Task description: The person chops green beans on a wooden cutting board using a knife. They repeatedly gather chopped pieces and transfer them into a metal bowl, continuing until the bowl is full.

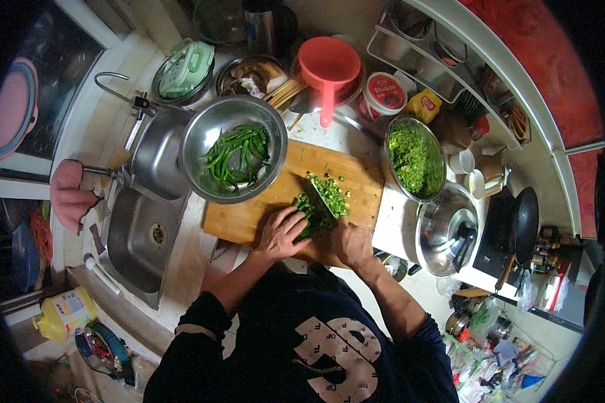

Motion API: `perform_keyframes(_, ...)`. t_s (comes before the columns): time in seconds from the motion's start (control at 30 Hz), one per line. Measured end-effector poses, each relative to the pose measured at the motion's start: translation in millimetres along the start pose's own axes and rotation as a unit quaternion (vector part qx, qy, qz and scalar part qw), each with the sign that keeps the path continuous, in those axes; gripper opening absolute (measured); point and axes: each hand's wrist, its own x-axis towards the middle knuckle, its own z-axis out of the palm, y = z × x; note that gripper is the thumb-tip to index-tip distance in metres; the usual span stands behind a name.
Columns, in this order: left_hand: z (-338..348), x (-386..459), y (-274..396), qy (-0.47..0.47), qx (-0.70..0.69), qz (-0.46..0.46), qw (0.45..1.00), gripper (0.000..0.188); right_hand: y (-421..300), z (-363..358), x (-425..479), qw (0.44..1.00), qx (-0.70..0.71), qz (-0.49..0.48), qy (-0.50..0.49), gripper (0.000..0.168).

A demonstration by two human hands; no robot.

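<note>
My left hand presses its fingertips on a bunch of green chili peppers on the wooden cutting board. In my right hand is a kitchen knife, its blade standing between the bunch and a heap of chopped green peppers. My fingers hide most of the knife's handle. Overlapping the board's far left corner is a steel bowl of whole green chilies. Right of the board stands another steel bowl, filled with finely chopped greens.
A double steel sink lies to the left. Behind the board are a red strainer, wooden chopsticks and a white-and-red tub. At the right sit a large steel basin and a black wok.
</note>
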Motion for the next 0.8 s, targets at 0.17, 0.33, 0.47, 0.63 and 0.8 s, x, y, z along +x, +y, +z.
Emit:
perform_keyframes(0.17, 7, -3, 0, -0.006, 0.015, 0.002, 1.0, 0.036, -2, -23, 4, 0.997, -0.02, -0.017, -0.079, 0.023)
perform_keyframes(0.33, 16, -5, -6, -0.01, 0.038, 0.055, 0.998, 0.033, -11, -24, 15, 0.988, -0.012, 0.065, -0.138, 0.016)
perform_keyframes(0.47, 6, -6, -1, -0.027, -0.006, -0.012, 1.0, 0.036, 3, -36, 19, 0.959, -0.251, -0.11, 0.072, 0.028)
perform_keyframes(0.63, 7, -2, 2, -0.004, -0.01, 0.0, 1.0, 0.036, 1, -41, 20, 0.923, -0.32, -0.141, 0.164, 0.016)
perform_keyframes(0.8, 20, -5, -1, 0.019, 0.018, 0.004, 1.0, 0.031, 7, -66, 34, 0.93, -0.307, -0.159, 0.122, 0.013)
